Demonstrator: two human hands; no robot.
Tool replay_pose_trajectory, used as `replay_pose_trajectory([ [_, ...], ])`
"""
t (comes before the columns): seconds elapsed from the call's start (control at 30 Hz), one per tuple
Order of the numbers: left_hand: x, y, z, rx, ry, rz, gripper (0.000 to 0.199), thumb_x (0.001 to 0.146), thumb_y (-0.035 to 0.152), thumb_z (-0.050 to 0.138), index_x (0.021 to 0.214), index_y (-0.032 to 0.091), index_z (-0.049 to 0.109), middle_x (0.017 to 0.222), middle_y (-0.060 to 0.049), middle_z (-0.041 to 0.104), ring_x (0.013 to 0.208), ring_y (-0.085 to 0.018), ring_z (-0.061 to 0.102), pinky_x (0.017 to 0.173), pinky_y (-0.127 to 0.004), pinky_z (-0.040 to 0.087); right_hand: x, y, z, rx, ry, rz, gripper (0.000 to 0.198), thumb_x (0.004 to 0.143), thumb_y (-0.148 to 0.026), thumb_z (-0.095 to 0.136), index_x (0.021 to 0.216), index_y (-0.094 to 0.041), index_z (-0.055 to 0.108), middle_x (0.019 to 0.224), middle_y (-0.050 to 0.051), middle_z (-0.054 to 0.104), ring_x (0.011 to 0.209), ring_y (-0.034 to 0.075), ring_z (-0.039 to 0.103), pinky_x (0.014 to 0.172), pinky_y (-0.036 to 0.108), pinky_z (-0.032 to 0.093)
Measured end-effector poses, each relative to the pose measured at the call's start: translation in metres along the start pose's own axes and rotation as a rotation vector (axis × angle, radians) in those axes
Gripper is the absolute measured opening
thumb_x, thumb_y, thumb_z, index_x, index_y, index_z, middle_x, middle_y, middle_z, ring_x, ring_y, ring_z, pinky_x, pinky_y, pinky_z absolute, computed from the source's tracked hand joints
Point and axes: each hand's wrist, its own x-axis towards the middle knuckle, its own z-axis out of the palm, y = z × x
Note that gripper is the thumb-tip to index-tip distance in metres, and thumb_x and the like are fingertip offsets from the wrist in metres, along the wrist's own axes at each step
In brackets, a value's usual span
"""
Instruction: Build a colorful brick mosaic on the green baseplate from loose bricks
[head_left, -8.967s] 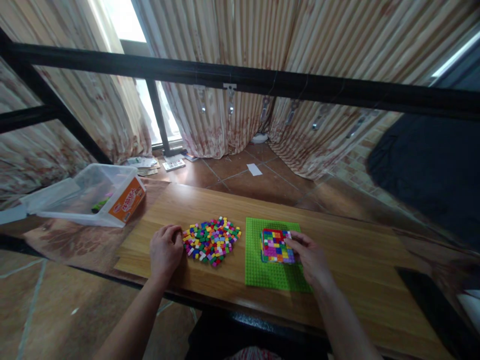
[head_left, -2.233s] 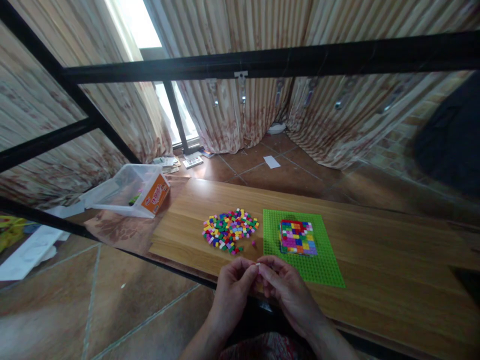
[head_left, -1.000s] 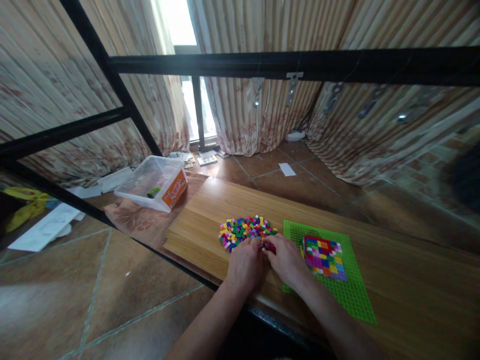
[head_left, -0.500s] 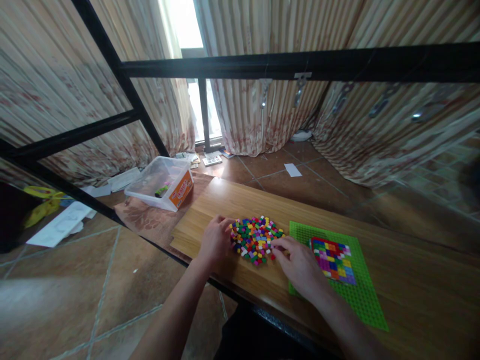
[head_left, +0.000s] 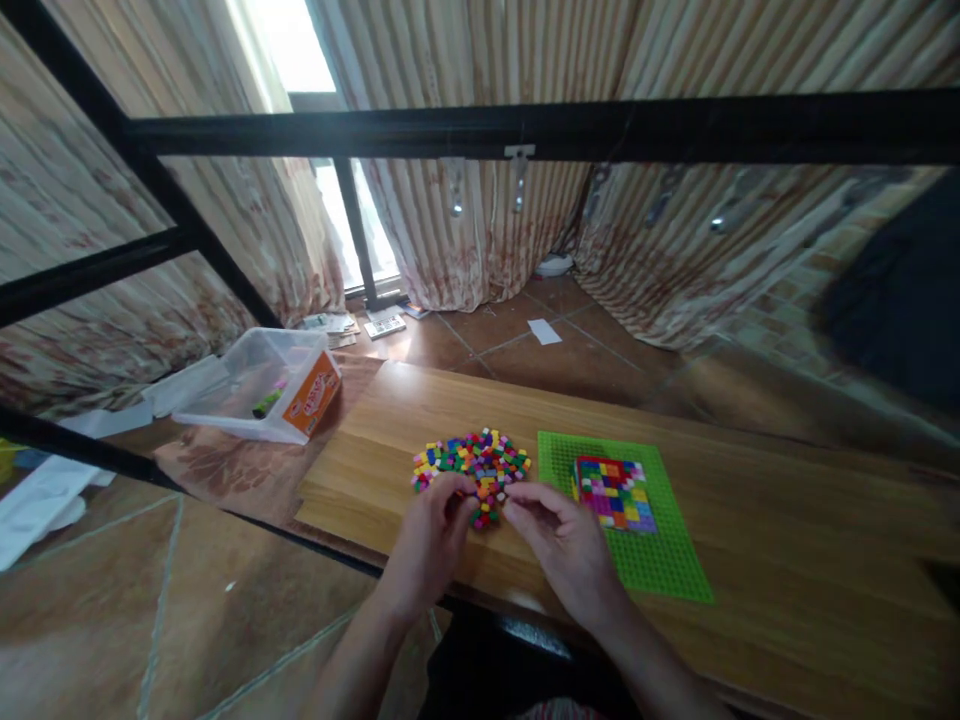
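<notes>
Pinch toy bricks (head_left: 466, 457) by opposite sides: likely light, stiff. Cannot tell contents of half-curled left hand (head_left: 426, 535), right hand (head_left: 568, 548).

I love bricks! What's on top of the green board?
A block of coloured bricks. Whatever lies beneath it, or behind the right hand, can't be seen.

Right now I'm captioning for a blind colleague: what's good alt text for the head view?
A left hand and right hand at the near side of a heap of small multicoloured bricks on a wooden table. To the right, a multicoloured block sits on a green baseplate; a clear box stands at left.
</notes>
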Motion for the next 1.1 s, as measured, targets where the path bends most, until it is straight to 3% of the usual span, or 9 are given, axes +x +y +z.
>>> replay_pose_trajectory([
  [0.17,-0.034,0.016,0.032,-0.351,-0.136,-0.129,0.018,0.088,0.036,0.053,0.089,0.018,0.059,0.077,-0.001,0.058,0.07,-0.013,0.052,0.063,-0.022,0.043,-0.022,-0.001,-0.002,0.165,0.014,0.109,0.016,0.08,-0.036,0.065,0.085,-0.022,0.07,0.083,0.001,0.071,0.077,0.016,0.066,0.071,0.026,0.052],
  [0.4,-0.038,0.019,0.055,-0.348,-0.298,-0.09,0.02,0.09,0.035,0.051,0.09,0.018,0.059,0.077,-0.001,0.057,0.071,-0.012,0.051,0.064,-0.022,0.042,-0.043,0.006,-0.034,0.181,0.064,0.214,0.015,0.077,-0.034,0.066,0.075,-0.021,0.07,0.067,-0.001,0.066,0.064,0.012,0.059,0.06,0.022,0.046],
  [0.63,-0.039,0.026,0.082,-0.373,-0.401,-0.033,0.017,0.09,0.031,0.049,0.09,0.018,0.06,0.079,-0.003,0.061,0.073,-0.013,0.055,0.068,-0.023,0.044,-0.058,0.019,-0.058,0.345,0.13,0.316,0.023,0.071,-0.042,0.071,0.072,-0.019,0.071,0.058,-0.002,0.061,0.053,0.011,0.054,0.053,0.022,0.045],
  [0.87,-0.027,0.015,0.094,-0.214,-0.244,-0.004,0.014,0.09,0.03,0.048,0.089,0.019,0.057,0.08,-0.002,0.059,0.075,-0.015,0.055,0.067,-0.023,0.045,-0.027,0.044,-0.107,0.074,0.549,0.134,0.019,0.069,-0.04,0.072,0.077,-0.023,0.074,0.07,0.001,0.069,0.064,0.014,0.059,0.061,0.027,0.048],
  [0.97,-0.025,0.006,0.096,-0.173,-0.19,-0.007,0.013,0.088,0.03,0.05,0.089,0.019,0.057,0.078,-0.002,0.059,0.074,-0.015,0.057,0.067,-0.025,0.046,-0.009,0.053,-0.122,-0.093,0.53,0.045,0.017,0.073,-0.039,0.068,0.077,-0.024,0.074,0.082,0.003,0.072,0.076,0.018,0.064,0.071,0.03,0.049],
  [1.1,-0.026,-0.002,0.097,-0.153,-0.136,0.003,0.014,0.088,0.031,0.05,0.091,0.019,0.057,0.082,-0.002,0.061,0.077,-0.017,0.059,0.069,-0.026,0.047,0.004,0.055,-0.123,-0.272,0.454,0.005,0.017,0.079,-0.036,0.061,0.082,-0.025,0.074,0.087,0.003,0.073,0.078,0.018,0.065,0.072,0.031,0.049],
])
